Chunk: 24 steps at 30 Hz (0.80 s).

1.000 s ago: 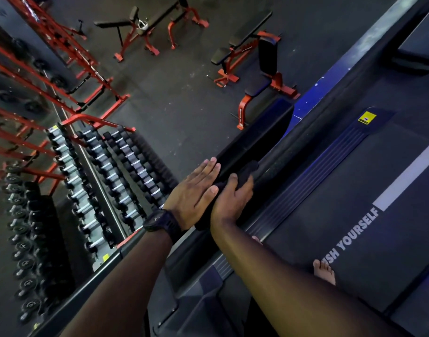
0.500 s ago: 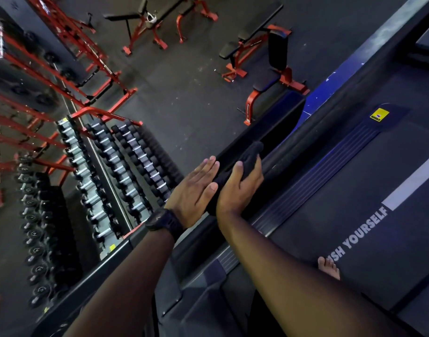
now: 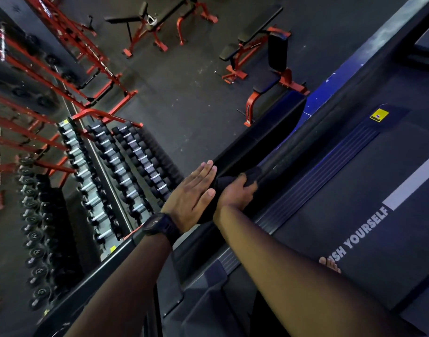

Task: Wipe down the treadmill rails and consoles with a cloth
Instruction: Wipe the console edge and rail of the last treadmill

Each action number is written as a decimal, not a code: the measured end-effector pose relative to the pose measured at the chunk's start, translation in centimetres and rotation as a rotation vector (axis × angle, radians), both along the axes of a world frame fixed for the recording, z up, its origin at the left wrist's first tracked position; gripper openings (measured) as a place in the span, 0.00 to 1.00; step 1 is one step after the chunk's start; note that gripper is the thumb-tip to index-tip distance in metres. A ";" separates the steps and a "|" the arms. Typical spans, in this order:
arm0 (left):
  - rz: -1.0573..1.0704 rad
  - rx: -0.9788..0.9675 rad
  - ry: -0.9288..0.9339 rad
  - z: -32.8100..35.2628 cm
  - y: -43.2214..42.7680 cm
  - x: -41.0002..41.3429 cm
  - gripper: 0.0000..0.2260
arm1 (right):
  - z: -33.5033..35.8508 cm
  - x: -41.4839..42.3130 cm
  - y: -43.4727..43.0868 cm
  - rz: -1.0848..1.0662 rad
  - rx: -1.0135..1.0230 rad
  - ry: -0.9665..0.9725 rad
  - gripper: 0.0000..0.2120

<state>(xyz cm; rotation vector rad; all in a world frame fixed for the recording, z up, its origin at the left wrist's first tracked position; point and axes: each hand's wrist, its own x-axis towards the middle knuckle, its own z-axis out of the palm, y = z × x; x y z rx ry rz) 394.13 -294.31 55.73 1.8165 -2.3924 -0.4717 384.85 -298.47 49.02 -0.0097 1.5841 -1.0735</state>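
Gripping dark soft cloth [image 3: 253,175] bunched atop rounded matte black rail [image 3: 306,152]: right hand [image 3: 235,194], fingers now curled, previously straight. Left hand [image 3: 192,190]: flat, fingers straight, unchanged, at rail's outer side.

At nine o'clock I see a dumbbell rack [image 3: 104,171], its rows of dumbbells [image 3: 145,164] side by side. Red weight benches [image 3: 276,52] stand at twelve on the dark floor [image 3: 184,98]; red frames [image 3: 70,45] fill ten to eleven.
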 end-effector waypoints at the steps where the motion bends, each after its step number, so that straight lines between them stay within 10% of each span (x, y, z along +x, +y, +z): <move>1: -0.002 0.001 0.003 0.0 0.0 0.1 0.31 | 0.6 0.2 0.7 0.047 -0.050 0.052 0.26; 6: 0.035 0.011 0.027 0.0 0.3 0.5 0.31 | 1.3 -0.4 1.0 0.032 -0.520 0.335 0.27; 11: 0.037 0.004 0.011 0.0 0.9 0.6 0.28 | -0.4 1.1 1.3 -0.009 0.006 -0.041 0.28; 17: 0.055 0.013 0.018 0.0 1.5 1.3 0.28 | 1.5 1.7 2.5 -0.021 -0.399 0.244 0.28; 21: 0.046 0.014 -0.005 -0.2 2.1 1.7 0.28 | 0.1 2.1 1.7 -0.046 -0.010 -0.020 0.26; 24: 0.046 0.012 -0.005 -0.2 2.2 1.7 0.28 | 0.8 1.9 2.8 0.021 -0.124 0.055 0.29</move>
